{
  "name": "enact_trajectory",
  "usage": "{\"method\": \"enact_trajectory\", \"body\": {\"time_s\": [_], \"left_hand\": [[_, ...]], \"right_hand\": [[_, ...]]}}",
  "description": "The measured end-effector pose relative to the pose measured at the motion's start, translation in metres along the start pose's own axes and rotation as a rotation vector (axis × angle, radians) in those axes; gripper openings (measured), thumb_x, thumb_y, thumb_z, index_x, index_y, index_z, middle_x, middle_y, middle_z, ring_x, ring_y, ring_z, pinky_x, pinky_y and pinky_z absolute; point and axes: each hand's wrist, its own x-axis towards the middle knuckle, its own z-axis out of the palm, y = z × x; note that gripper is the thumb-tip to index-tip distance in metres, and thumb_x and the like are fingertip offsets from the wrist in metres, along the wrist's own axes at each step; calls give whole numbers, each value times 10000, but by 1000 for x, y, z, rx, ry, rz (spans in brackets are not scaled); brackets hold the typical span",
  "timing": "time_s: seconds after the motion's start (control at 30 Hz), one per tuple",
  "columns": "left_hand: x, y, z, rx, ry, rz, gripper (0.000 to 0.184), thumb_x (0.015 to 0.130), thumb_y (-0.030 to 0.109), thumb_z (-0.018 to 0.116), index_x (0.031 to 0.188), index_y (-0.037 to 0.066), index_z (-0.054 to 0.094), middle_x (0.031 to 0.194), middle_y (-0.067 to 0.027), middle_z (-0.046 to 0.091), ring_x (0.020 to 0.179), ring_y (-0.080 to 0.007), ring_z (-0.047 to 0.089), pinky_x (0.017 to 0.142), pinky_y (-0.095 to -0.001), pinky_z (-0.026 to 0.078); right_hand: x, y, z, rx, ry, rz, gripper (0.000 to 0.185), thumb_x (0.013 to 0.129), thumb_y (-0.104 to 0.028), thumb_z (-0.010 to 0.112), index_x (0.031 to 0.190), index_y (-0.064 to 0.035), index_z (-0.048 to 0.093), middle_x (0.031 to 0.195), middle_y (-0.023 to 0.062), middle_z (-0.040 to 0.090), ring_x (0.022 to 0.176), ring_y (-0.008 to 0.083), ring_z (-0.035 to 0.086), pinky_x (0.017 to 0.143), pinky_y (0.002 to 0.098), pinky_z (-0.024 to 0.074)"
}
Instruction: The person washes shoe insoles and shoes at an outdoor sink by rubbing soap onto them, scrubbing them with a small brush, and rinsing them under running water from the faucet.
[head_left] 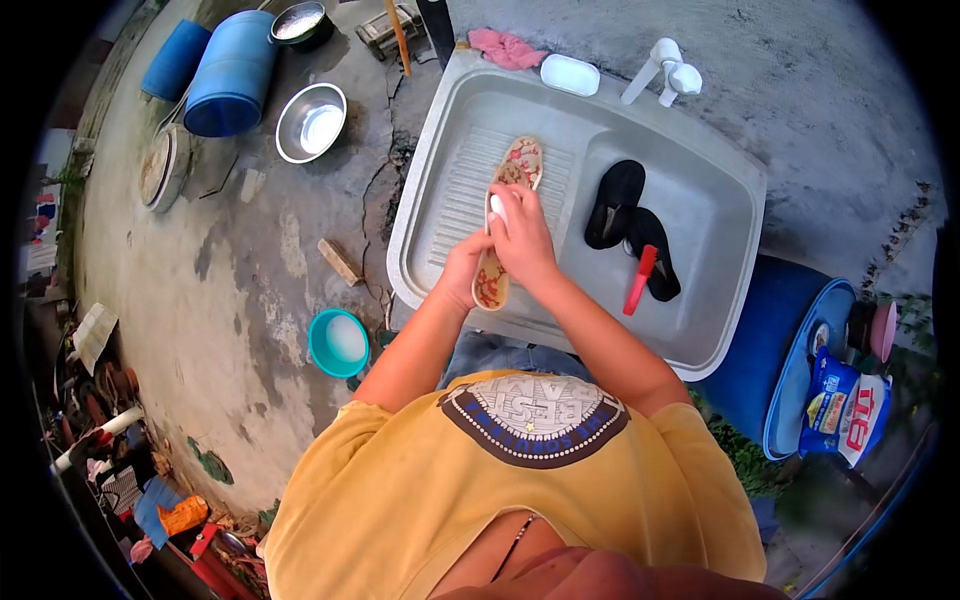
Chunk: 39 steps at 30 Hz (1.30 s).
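Note:
Two floral insoles (524,152) appear to lie overlapped on the ribbed washboard side of the grey sink (420,190). My left hand (464,268) grips the edge of the nearer insole (490,287), its fingers partly hidden behind my right hand. Closed around a white bar of soap (497,208), my right hand (525,238) presses over the middle of that insole. In the basin to the right are two black shoes (613,200), one partly over the other. A red-handled brush (640,280) rests on the nearer shoe.
Along the sink's back edge are a pink cloth (506,48), a white dish (570,75) and a white faucet (662,72). A teal bucket (338,343) and metal bowl (311,123) stand left. A blue barrel (775,340) flanks the right side, with a detergent bag (845,408).

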Motion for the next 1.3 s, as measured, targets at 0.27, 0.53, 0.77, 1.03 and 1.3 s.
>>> {"method": "enact_trajectory", "body": {"time_s": [0.27, 0.53, 0.77, 1.03, 1.3], "left_hand": [[12, -28, -7, -265, 56, -74, 619, 1106, 532, 342, 1494, 70, 481, 1453, -159, 582, 1303, -325, 591, 1126, -492, 464], [18, -21, 6, -315, 25, 8, 665, 1087, 613, 325, 1478, 100, 490, 1413, -145, 595, 1290, -312, 589, 1102, -476, 477], [22, -24, 2, -315, -44, -125, 624, 1107, 543, 308, 1504, 85, 454, 1458, -165, 566, 1337, -337, 555, 1125, -497, 458], [27, -25, 6, -310, -101, -105, 597, 1106, 499, 324, 1513, 83, 457, 1442, -148, 591, 1319, -343, 567, 1134, -509, 443], [27, -15, 18, -415, -71, -95, 544, 1117, 431, 314, 1503, 84, 476, 1445, -146, 591, 1333, -329, 561, 1141, -493, 436]], "right_hand": [[4, 12, 1, -253, 66, -108, 404, 911, -117, 617, 1307, -37, 628, 1388, 156, 564, 1303, 378, 514, 1082, 528, 405], [-37, 15, 11, -112, -12, -149, 448, 938, -113, 595, 1367, 9, 559, 1452, 243, 522, 1419, 455, 424, 1201, 520, 340], [3, 17, -10, -263, -15, -159, 465, 942, -121, 590, 1366, 65, 551, 1449, 255, 531, 1416, 436, 439, 1214, 510, 326], [-16, 12, -17, -224, -22, -173, 441, 916, -102, 603, 1319, 71, 553, 1358, 246, 573, 1337, 413, 509, 1148, 503, 395], [-31, 9, -13, -208, -40, -250, 447, 924, -79, 579, 1346, 65, 547, 1420, 267, 541, 1367, 444, 483, 1168, 482, 393]]}}
